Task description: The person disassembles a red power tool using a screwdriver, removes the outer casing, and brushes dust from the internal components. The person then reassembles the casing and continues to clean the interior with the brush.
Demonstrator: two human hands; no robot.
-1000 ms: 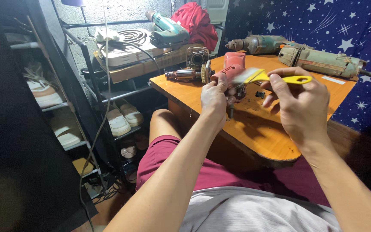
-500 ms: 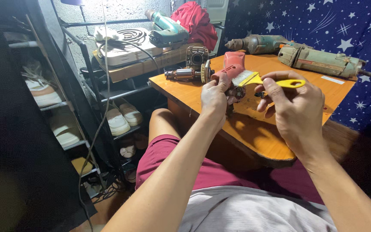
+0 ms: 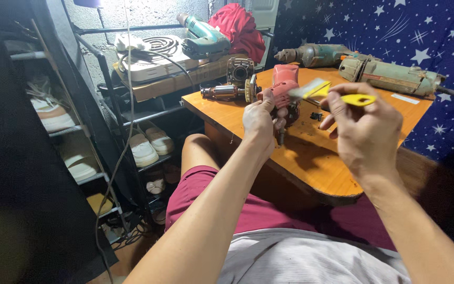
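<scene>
My left hand (image 3: 261,121) grips a red power-tool housing (image 3: 285,87) and holds it upright above the orange wooden table (image 3: 316,158). My right hand (image 3: 366,129) holds a yellow-handled brush (image 3: 337,94), its pale bristles touching the upper right side of the red housing. A short dark cord end hangs below the housing. Small dark parts (image 3: 316,115) lie on the table just behind the housing.
A motor armature (image 3: 222,92) and a gear head (image 3: 240,71) lie at the table's left end. Two worn drills (image 3: 390,76) rest along the far edge by the starry blue cloth. A shelf (image 3: 148,113) with shoes, a coil stove and a green tool stands left.
My right hand has lifted the brush slightly and brought its bristles onto the red housing. My left hand keeps the housing in about the same place.
</scene>
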